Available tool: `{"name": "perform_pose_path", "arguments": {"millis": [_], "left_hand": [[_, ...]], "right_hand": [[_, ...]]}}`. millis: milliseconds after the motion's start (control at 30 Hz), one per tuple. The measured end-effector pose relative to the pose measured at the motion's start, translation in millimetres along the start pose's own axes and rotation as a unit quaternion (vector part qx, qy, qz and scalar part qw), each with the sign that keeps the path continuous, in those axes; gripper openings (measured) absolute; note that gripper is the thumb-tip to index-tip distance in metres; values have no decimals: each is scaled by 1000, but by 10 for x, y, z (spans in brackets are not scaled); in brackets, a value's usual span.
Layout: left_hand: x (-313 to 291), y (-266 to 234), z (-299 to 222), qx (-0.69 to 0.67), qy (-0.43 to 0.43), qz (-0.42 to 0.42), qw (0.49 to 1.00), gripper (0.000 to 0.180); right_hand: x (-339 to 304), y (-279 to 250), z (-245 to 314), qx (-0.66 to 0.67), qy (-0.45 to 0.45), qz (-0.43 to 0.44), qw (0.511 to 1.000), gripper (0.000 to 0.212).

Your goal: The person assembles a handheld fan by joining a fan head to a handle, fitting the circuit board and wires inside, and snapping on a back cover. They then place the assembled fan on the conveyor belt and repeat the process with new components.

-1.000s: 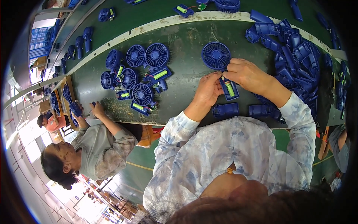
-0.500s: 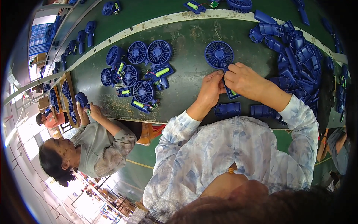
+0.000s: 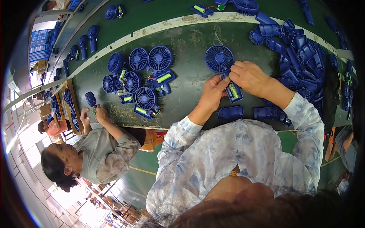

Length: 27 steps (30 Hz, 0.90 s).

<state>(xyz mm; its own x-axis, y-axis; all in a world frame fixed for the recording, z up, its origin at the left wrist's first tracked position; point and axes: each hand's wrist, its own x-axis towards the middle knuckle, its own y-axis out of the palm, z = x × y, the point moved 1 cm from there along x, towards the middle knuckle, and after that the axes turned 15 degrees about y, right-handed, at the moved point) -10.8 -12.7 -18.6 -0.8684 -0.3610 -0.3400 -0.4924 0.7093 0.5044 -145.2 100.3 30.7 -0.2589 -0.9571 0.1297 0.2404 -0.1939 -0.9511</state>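
Note:
In front of me a blue handheld fan (image 3: 219, 58) lies with its round grille away from me and its opened handle toward me. A green battery cell (image 3: 233, 90) shows inside that handle. My left hand (image 3: 213, 90) grips the handle from the left, thumb and fingers closed near its top. My right hand (image 3: 249, 77) is closed in a pinch at the neck of the fan, just below the grille; any small part between its fingertips is hidden. A loose blue handle shell (image 3: 230, 113) lies on the table near my body, below the fan.
A heap of blue handle shells (image 3: 300, 60) covers the table's right side. Several open fans with batteries (image 3: 146, 98) stand grouped on the left. Farther left a co-worker's hand (image 3: 100, 114) holds another fan. A pale rail (image 3: 182, 19) runs along the table's far side.
The fan has shifted slightly left and toward me, and more of the battery now shows. My right fingers stay at its neck. The co-worker's one hand has come away from their fan.

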Motion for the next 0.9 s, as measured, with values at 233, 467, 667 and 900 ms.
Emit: {"name": "perform_pose_path", "arguments": {"millis": [233, 467, 667, 900], "left_hand": [[-70, -6, 90, 54, 30, -11, 998, 13], [-98, -74, 92, 18, 3, 40, 999, 23], [-36, -84, 166, -9, 0, 31, 999, 23], [-64, -49, 148, -10, 11, 12, 1000, 23]], "right_hand": [[-116, 156, 12, 67, 16, 4, 998, 9], [432, -356, -655, 6, 79, -45, 996, 14], [862, -436, -1959, -49, 405, -28, 913, 91], [979, -440, -1337, 126, 333, -103, 929, 72]]}}
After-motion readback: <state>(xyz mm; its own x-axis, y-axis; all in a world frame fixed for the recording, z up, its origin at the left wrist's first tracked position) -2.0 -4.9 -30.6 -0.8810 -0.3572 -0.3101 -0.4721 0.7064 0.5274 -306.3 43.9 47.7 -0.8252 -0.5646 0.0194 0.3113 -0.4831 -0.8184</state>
